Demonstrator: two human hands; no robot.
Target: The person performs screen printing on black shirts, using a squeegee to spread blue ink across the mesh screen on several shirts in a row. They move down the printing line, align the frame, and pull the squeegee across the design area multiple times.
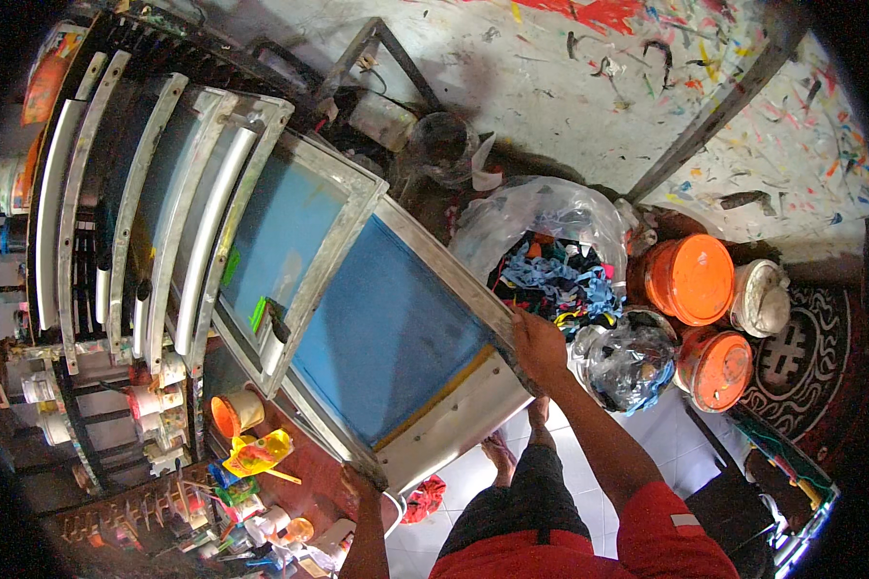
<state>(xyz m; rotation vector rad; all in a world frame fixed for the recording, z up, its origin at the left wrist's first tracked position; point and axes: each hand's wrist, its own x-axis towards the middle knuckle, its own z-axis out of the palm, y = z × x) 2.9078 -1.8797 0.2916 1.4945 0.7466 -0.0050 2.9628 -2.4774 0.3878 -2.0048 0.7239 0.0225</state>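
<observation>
A large metal-framed printing screen (pixel 396 328) with blue mesh is tilted in front of me. My right hand (pixel 539 345) grips its right frame edge near the lower corner. My left hand (pixel 359 482) holds the frame's bottom corner from below. Just left of it a second blue-mesh screen (pixel 285 236) leans against a rack.
A dark rack (pixel 116 193) at left holds several framed screens on edge. Paint jars and cups (pixel 237 413) crowd a bench at lower left. A clear bag of coloured fabric scraps (pixel 550 261), orange-lidded buckets (pixel 690 278) and a paint-splattered wall (pixel 570 87) stand ahead and right.
</observation>
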